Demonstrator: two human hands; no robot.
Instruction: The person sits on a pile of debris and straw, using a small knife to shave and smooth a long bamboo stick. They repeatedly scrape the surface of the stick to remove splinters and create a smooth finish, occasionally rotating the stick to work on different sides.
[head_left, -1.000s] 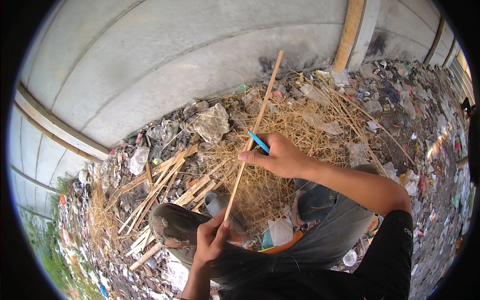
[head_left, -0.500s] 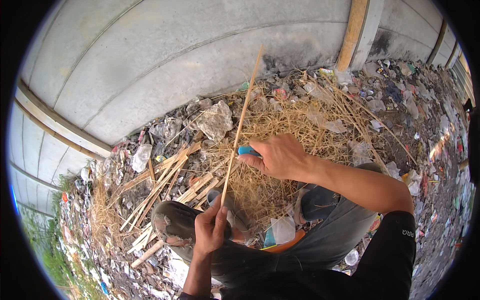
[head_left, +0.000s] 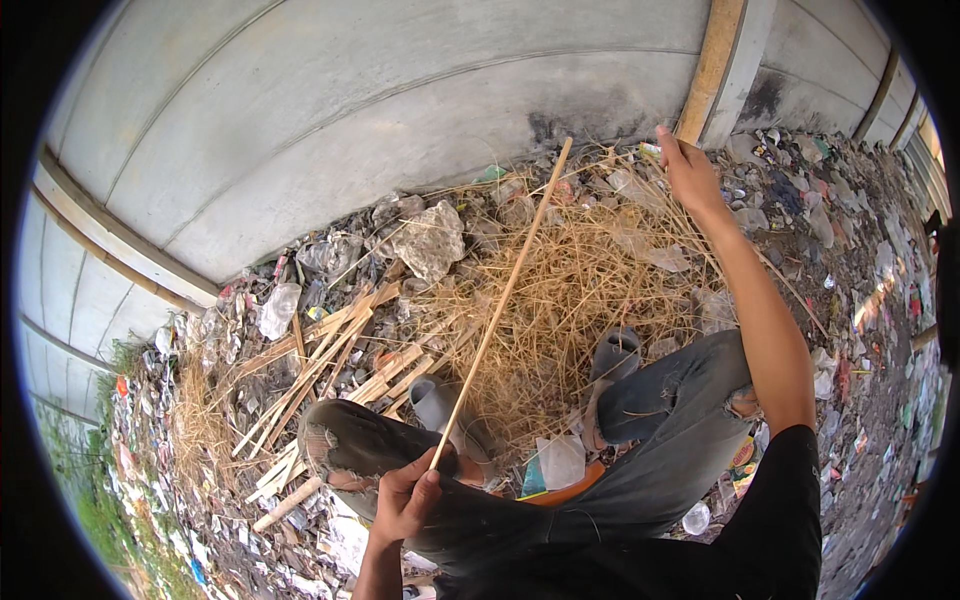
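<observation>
A long, thin bamboo strip (head_left: pixel 501 305) slants up and away in front of me. Its near end is pinched between the thumb and fingers of my left hand (head_left: pixel 406 497), beside my left knee. My right hand (head_left: pixel 690 183) is raised far out at the right, toward the foot of the wall and apart from the strip. Its fingers are curled closed; whatever they hold is hidden from this side. Below the strip, between my feet and the wall, lies a heap of pale, straw-like shavings (head_left: pixel 570 265).
Several split bamboo pieces (head_left: pixel 325 365) lie at the left, near a pale rock (head_left: pixel 430 242). A grey concrete wall (head_left: pixel 400 110) with a wooden post (head_left: pixel 710 70) stands ahead. Litter covers the ground. Something orange (head_left: pixel 575 485) lies under my legs.
My right hand, which held a blue-handled tool against the strip, has swung up and right, away from it. My left hand has drawn the strip down toward me, its far end shifting right.
</observation>
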